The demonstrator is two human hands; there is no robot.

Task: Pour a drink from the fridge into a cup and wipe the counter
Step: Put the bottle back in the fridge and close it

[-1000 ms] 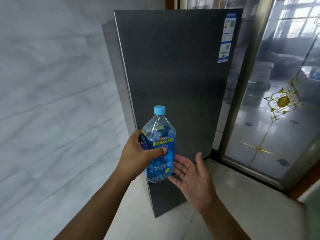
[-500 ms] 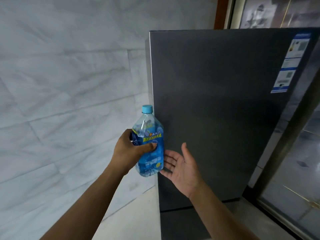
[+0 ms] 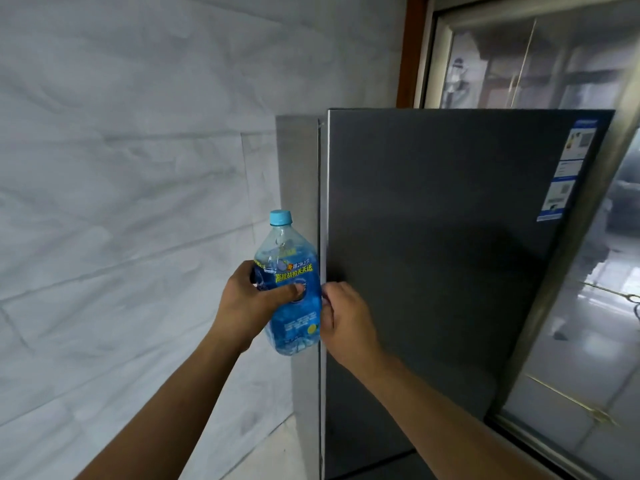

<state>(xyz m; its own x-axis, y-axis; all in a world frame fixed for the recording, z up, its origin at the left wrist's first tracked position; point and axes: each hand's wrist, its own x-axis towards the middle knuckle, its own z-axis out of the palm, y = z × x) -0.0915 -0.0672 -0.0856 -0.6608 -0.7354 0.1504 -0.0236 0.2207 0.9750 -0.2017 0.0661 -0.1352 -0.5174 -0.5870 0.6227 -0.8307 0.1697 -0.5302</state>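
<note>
Head view, nearest first: the left hand grips an upright blue bottle, its cap on, beside the fridge. Just right of it, the right hand curls its fingers at the left edge of the dark fridge door, holding nothing else. Judging by this, the drink is out; cup and counter are unseen, so carrying it there likely comes next.
</note>
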